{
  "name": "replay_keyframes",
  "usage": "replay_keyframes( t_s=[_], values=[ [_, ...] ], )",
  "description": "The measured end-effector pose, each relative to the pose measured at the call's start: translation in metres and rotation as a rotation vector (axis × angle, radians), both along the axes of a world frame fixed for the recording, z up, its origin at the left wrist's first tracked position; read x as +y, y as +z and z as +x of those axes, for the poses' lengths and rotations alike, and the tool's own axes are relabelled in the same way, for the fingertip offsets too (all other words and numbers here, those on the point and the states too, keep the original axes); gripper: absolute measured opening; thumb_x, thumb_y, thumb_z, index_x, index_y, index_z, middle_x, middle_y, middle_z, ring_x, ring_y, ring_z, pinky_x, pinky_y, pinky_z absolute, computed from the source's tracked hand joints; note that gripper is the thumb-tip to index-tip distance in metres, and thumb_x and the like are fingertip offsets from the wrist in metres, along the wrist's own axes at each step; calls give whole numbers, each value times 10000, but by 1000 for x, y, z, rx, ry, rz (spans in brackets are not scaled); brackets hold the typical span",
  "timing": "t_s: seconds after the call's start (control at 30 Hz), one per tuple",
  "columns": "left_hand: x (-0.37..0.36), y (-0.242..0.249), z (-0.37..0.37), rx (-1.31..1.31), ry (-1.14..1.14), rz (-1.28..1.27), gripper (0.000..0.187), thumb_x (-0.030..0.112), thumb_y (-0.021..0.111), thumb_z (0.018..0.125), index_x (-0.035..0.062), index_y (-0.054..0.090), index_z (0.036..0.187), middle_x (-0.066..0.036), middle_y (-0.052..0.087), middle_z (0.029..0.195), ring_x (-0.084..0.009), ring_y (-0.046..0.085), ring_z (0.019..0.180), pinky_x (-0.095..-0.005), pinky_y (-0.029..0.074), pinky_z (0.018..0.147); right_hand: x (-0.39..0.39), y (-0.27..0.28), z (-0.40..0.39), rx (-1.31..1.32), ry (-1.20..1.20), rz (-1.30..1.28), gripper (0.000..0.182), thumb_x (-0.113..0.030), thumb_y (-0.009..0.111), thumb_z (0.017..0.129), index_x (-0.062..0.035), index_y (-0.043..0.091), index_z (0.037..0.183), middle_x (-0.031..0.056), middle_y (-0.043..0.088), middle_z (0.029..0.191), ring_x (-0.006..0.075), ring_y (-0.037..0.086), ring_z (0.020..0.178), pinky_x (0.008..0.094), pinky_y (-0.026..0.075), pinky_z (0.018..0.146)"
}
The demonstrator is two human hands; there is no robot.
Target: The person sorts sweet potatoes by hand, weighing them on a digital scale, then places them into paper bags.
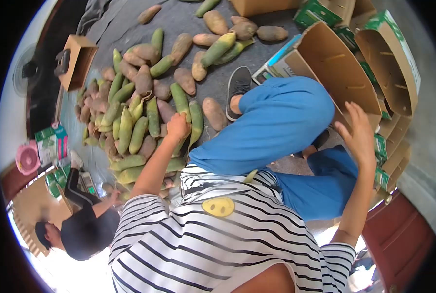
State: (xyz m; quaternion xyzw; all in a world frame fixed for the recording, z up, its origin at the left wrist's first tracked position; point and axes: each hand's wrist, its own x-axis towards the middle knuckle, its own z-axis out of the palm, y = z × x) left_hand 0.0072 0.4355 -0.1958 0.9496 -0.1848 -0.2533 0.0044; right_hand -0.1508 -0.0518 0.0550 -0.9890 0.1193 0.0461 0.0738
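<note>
My left hand (179, 126) is closed on a long green vegetable (180, 99) at the near right edge of a large pile. The pile mixes green vegetables (125, 131) and brown, potato-like ones (143, 80). Another green one (196, 121) lies just right of that hand. Over by the open cardboard box (332, 68), my right hand (358, 131) has its fingers spread, close to the box's lower edge, and nothing shows in it. Whether it touches the box I cannot tell.
More open boxes (391, 63) stand along the right side. My bent knee (296, 100) lies between the pile and the boxes. A co-worker (88, 227) sits at the lower left, one hand near the pile. A small carton (77, 62) stands at the upper left.
</note>
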Motion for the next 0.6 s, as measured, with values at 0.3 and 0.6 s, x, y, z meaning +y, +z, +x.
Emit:
replay_keyframes(
  t_s=[0.3, 0.6],
  values=[
    [95, 61, 31, -720, 108, 129, 697, 276, 707, 781, 102, 397, 1380, -153, 384, 1425, -324, 375, 1296, -507, 349, 987, -29, -64, -14, 146, -128, 342, 319, -82, 588, 868, -28, 563, 1182, 200, 621, 1097, 385, 589, 1002, 411, 463, 849],
    [191, 43, 84, -151, 590, -110, 654, 301, 742, 782, 2, 467, 1294, -220, 569, 1205, -366, 559, 1084, -404, 436, 920, -40, -69, -6, 103, -15, 354, 293, -97, 620, 851, -24, 605, 1134, 193, 622, 1098, 386, 574, 1025, 405, 466, 862]
  ],
)
